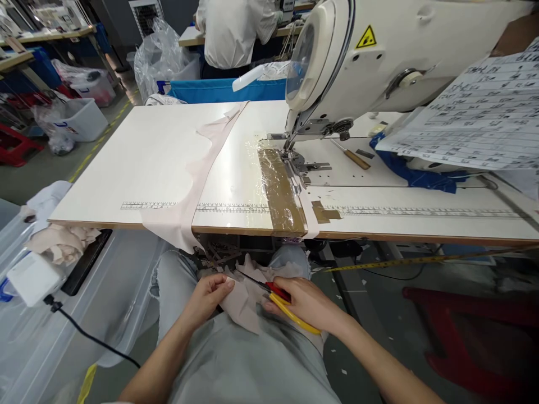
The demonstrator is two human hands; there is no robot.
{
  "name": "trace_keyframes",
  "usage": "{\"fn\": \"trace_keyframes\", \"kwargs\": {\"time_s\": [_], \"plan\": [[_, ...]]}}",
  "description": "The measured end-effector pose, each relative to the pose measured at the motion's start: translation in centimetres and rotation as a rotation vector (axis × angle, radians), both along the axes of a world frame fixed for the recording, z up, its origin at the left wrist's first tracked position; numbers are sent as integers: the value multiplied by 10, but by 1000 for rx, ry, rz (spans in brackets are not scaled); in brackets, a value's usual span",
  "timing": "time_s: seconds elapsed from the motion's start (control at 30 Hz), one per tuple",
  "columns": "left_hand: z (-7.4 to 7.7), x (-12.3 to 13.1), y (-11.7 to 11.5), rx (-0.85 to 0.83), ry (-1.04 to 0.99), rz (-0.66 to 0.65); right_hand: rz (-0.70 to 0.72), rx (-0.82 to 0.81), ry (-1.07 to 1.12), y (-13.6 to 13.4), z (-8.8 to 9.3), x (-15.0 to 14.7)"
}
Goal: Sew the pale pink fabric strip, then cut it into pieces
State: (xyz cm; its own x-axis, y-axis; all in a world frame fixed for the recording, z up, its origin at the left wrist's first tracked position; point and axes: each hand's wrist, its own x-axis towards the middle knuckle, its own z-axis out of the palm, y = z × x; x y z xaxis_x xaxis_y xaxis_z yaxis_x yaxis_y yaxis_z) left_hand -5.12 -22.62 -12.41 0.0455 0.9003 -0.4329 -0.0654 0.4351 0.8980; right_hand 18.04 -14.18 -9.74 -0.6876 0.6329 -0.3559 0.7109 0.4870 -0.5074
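Observation:
My left hand (209, 297) pinches the edge of a pale pink fabric piece (242, 306) that lies over my lap. Around the yellow and red handles of a pair of scissors (290, 314), my right hand (301, 300) is closed. The scissor blades point up and left, at the fabric near my left fingers; whether they touch it I cannot tell. Another pale pink fabric strip (202, 168), with a wavy edge, lies across the white sewing table (147, 151) and hangs over its front edge.
A sewing machine (379, 56) stands on the table's right part, with a wooden-handled tool (357, 159) beside it. Written paper sheets (475, 118) hang at right. Left is a clear plastic bin (109, 286) with a power bank-like white box (36, 275). A person (236, 33) sits beyond.

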Motion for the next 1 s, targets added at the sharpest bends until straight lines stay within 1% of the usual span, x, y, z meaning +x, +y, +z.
{"fn": "trace_keyframes", "kwargs": {"time_s": [0.03,0.1,0.17,0.2,0.23,0.27,0.33,0.43,0.5,0.57,0.63,0.7,0.73,0.77,0.8,0.9,0.93,1.0], "plan": [[-2,-5,1,57,157,-26,-19,-17,-4,0,-1,5],[-5,-17,5,188,605,-110,-66,-42,-58,-2,-4,18],[-7,-28,12,284,1051,-268,-125,-43,-137,-6,-8,32],[-7,-33,17,305,1197,-353,-152,-39,-170,-9,-11,39],[-7,-37,23,309,1280,-424,-174,-34,-195,-12,-13,45],[-7,-40,30,298,1314,-473,-191,-32,-211,-15,-15,50],[-6,-45,47,266,1324,-500,-217,-34,-217,-21,-17,56],[-4,-51,72,215,1339,-517,-271,-49,-163,-29,-17,57],[1,-55,83,183,1316,-524,-315,-76,-72,-33,-19,53],[9,-59,87,161,1261,-541,-347,-161,101,-37,-22,45],[20,-60,82,151,1185,-570,-353,-371,325,-42,-24,34],[33,-59,71,145,1110,-610,-332,-642,521,-48,-24,19],[38,-58,65,138,1060,-618,-312,-746,581,-51,-22,11],[44,-55,59,121,978,-610,-290,-808,612,-53,-20,2],[48,-53,52,97,864,-587,-271,-827,623,-54,-17,-5],[59,-47,37,17,459,-471,-227,-793,590,-53,-8,-19],[62,-46,33,0,364,-445,-220,-783,576,-51,-6,-21],[66,-44,28,-11,289,-425,-212,-767,550,-48,-3,-20]]}}
